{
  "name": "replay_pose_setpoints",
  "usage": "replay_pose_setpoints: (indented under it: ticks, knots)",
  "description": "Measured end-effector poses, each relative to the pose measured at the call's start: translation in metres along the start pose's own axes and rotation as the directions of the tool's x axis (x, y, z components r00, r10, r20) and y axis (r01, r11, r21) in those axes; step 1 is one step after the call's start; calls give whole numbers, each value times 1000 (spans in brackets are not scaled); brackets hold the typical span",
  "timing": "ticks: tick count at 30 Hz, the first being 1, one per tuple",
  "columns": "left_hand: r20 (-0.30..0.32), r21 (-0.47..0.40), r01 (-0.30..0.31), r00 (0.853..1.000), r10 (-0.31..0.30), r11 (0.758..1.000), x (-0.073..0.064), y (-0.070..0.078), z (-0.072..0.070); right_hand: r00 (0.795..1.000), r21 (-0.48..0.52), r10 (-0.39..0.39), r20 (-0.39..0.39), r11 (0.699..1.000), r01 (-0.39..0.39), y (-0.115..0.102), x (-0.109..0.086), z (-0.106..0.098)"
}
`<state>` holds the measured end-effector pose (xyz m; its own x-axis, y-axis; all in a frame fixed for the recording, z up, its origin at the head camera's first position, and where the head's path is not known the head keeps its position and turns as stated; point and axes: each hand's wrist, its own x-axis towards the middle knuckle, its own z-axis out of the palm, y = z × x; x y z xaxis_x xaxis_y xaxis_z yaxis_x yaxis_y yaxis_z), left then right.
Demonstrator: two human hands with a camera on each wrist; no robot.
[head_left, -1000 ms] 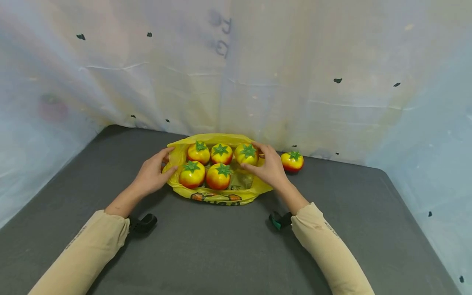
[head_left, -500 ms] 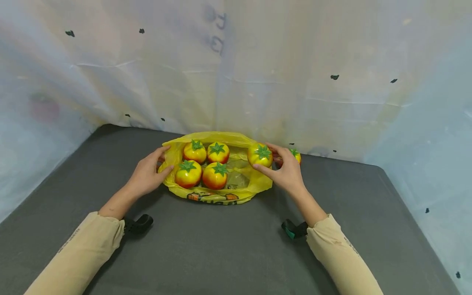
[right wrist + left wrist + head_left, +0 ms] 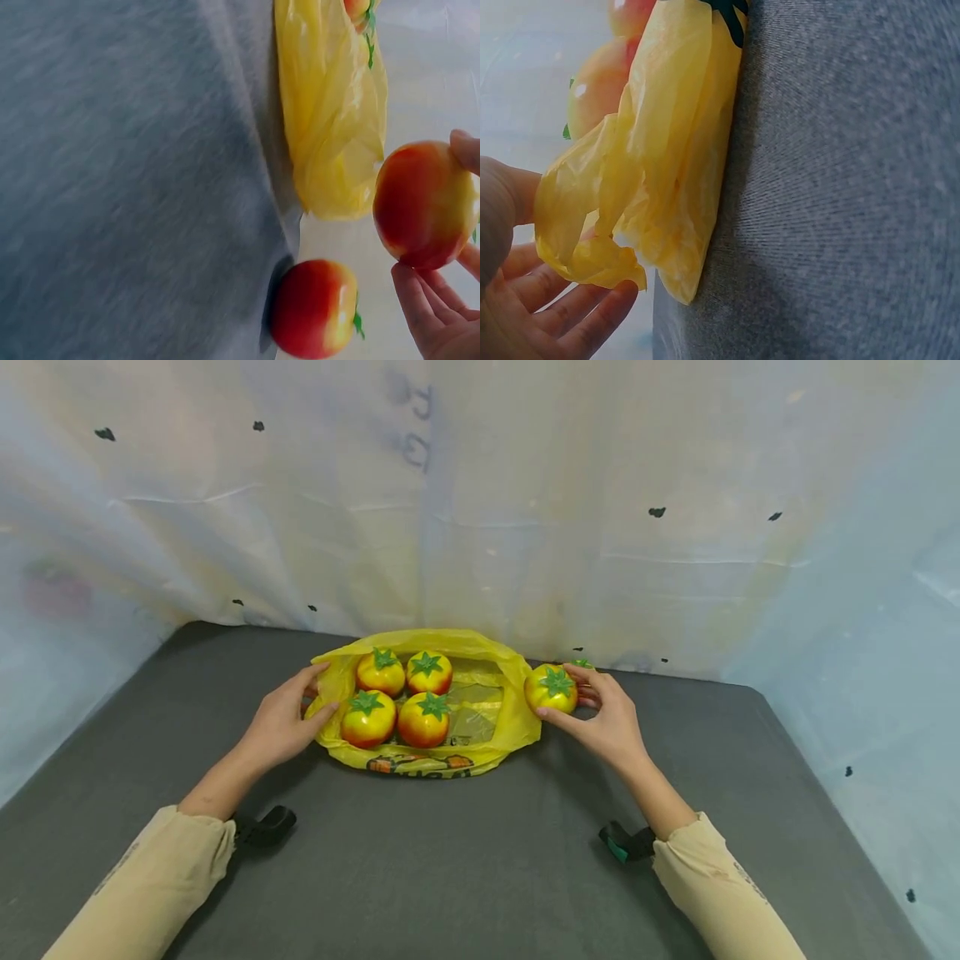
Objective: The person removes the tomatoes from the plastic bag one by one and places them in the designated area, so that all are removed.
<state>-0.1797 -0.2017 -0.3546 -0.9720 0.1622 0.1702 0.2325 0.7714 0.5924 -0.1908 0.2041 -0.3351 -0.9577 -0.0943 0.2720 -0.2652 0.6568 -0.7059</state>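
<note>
A yellow plastic bag (image 3: 519, 714) lies with its mouth spread wide, and several shiny yellow-and-red tomatoes (image 3: 367, 720) with green star-shaped tops sit in its left half. My left hand (image 3: 279, 720) holds the bag's left edge; the left wrist view shows thumb and fingers around a loose yellow fold (image 3: 570, 217). Just off the bag's right edge, my right hand (image 3: 611, 718) grips one tomato (image 3: 547, 689) between thumb and fingertips. Another tomato (image 3: 313, 309) rests on the table in the right wrist view; in the head view the right hand mostly hides it.
The dark grey table (image 3: 465, 868) meets a whitish plastic sheet (image 3: 525, 527) at its back, with similar sheeting at both sides. Black straps (image 3: 270, 827) are fastened at the wrists, below beige sleeves (image 3: 146, 881).
My right hand has carried a tomato from inside the bag rightward past its edge, now overlapping the tomato on the table. My left hand stays at the bag's left edge.
</note>
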Motion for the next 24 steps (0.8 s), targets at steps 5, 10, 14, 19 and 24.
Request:
replay_pose_setpoints:
  ticks: [5, 10, 14, 19, 24]
  knots:
    - [8, 8, 6, 1000, -6, 1000, -2, -2, -1, 999, -9, 38, 5, 999, -38, 9, -9, -8]
    - [15, 2, -3, 1000, 3, 1000, 0, -3, -1, 997, -6, 75, -16, 997, -76, 18, -17, -19]
    - [10, 8, -11, 1000, 11, 1000, 2, -3, 0, 995, -22, 101, -16, 995, -102, 27, -21, -28]
    - [17, 7, -15, 1000, 15, 1000, 2, -3, 1, 989, -51, 148, -14, 988, -149, 38, -27, -36]
    - [22, 7, -15, 1000, 14, 1000, 3, -2, 2, 979, -55, 203, -2, 978, -203, 53, -26, -44]
